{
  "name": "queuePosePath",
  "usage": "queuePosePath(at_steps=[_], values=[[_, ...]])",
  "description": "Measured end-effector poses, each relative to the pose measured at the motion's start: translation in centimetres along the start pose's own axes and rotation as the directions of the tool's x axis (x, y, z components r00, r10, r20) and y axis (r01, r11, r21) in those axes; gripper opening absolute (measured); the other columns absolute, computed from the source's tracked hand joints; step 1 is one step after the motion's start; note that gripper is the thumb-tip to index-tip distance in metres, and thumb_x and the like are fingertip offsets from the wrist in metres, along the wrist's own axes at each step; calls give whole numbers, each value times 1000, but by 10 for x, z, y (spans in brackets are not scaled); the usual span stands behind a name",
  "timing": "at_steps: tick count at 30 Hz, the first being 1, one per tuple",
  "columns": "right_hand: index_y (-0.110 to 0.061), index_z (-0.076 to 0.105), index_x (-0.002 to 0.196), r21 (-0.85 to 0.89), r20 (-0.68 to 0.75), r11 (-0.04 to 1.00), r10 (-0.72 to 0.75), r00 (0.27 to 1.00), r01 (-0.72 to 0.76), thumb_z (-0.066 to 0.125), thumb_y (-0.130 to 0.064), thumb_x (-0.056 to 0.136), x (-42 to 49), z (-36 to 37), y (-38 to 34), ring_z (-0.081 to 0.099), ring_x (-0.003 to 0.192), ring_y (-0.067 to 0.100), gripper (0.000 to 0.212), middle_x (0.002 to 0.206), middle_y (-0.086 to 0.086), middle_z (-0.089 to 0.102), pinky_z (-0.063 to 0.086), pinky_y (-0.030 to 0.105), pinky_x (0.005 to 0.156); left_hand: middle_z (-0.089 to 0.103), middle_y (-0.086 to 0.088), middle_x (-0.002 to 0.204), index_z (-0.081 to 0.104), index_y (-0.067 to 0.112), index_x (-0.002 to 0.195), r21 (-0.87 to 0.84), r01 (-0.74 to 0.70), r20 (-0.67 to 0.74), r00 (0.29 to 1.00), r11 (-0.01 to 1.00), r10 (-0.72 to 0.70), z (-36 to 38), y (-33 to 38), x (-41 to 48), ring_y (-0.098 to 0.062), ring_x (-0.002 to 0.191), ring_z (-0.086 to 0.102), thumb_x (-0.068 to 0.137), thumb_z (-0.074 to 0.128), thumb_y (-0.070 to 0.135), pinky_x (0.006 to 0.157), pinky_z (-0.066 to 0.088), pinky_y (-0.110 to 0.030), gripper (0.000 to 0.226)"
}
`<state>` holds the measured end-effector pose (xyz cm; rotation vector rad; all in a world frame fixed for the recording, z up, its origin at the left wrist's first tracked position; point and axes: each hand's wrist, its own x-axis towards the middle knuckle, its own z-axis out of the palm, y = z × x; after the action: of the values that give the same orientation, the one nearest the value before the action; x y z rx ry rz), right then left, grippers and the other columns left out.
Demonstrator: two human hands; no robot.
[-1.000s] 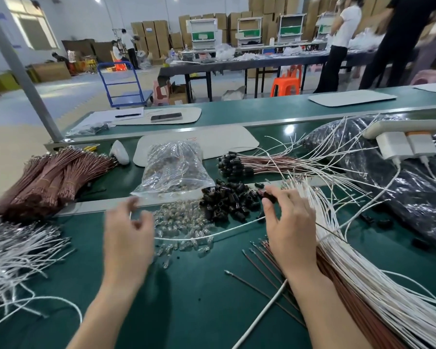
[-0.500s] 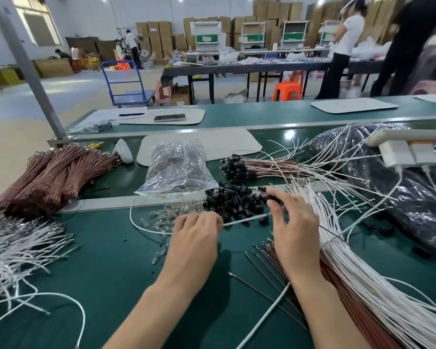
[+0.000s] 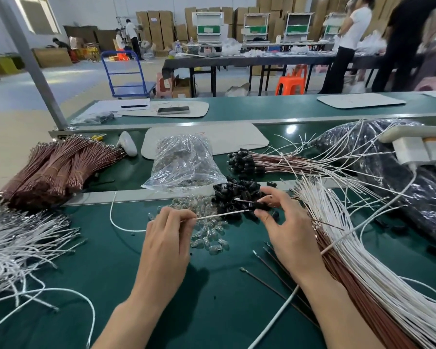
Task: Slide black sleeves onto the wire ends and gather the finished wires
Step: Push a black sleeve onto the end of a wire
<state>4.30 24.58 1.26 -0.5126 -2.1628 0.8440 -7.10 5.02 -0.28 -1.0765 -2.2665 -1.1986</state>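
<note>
Surface: green bench point(image 3: 212, 311).
Room: warehouse, stacked cardboard boxes point(image 3: 156, 23).
Wire: thin white wire point(image 3: 222, 214), left hand point(image 3: 166, 238) pinching.
Sleeve: black sleeve point(image 3: 261, 205), right hand point(image 3: 290, 230) pinching.

Bare green mat point(image 3: 224, 306) nearby, white wires point(image 3: 18, 243) left, wire bundle point(image 3: 378, 293) right, black sleeves point(image 3: 237, 195) ahead

Left hand point(image 3: 166, 248) pinches a white wire point(image 3: 222, 214), and its end meets a black sleeve point(image 3: 261, 206) pinched in the right hand point(image 3: 290, 233), over the green table point(image 3: 212, 311). Loose black sleeves pile point(image 3: 233, 191) sits just behind the hands, with clear bulbs point(image 3: 208, 238) between them and a plastic bag point(image 3: 184, 167) behind. Sleeved wires point(image 3: 244, 162) lie at the back, brown bundles point(image 3: 61, 167) far left, and long white and brown wires point(image 3: 363, 273) at right.
</note>
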Motion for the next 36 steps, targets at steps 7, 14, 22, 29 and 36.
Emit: queuePosePath(at_steps=[7, 14, 22, 29, 36], values=[[-46, 47, 137, 2, 47, 1000, -5, 999, 5, 74, -24, 88, -1, 2, 1, 55, 106, -3, 60, 104, -32, 59, 44, 43, 106, 53, 12, 98, 58, 18, 105, -2, 15, -36, 999, 1000, -16, 0, -1, 1, -3, 90, 43, 102, 44, 32, 78, 42, -35, 20], [-43, 47, 143, -52, 107, 998, -18, 994, 24, 72, -27, 90, -3, 4, 5, 55, 112, 7, 61, 105, -33, 57, 39, 31, 105, 53, 11, 100, 59, 18, 106, 7, 21, -8, 1000, 1000, -21, 1, 1, 0, -8, 83, 39, 102, 41, 34, 80, 39, -32, 24], [-40, 47, 144, -125, 149, 988, -75, 986, 94, 74, -25, 88, -4, 7, 3, 47, 104, -4, 64, 102, -36, 55, 36, 24, 98, 54, 7, 101, 62, 14, 106, 18, -11, 3, 1000, 1000, 11, 1, 1, 1, -6, 83, 39, 102, 40, 31, 80, 43, -35, 28], [-29, 52, 144, -186, 224, 956, -182, 957, 226, 72, -28, 88, -9, 12, -5, 54, 103, 3, 59, 111, -15, 70, 34, 21, 96, 58, 4, 100, 66, 13, 104, 64, -53, 29, 998, 997, 51, 3, 1, 1, -12, 84, 43, 101, 46, 29, 82, 43, -34, 25], [-28, 56, 141, -196, 274, 936, -235, 933, 293, 69, -36, 91, -13, 19, -13, 51, 98, 3, 52, 103, -11, 73, 29, 15, 91, 55, 3, 104, 69, 14, 103, 89, -168, 77, 984, 982, 162, 4, 2, -1, -15, 87, 52, 100, 53, 30, 79, 46, -30, 23]])
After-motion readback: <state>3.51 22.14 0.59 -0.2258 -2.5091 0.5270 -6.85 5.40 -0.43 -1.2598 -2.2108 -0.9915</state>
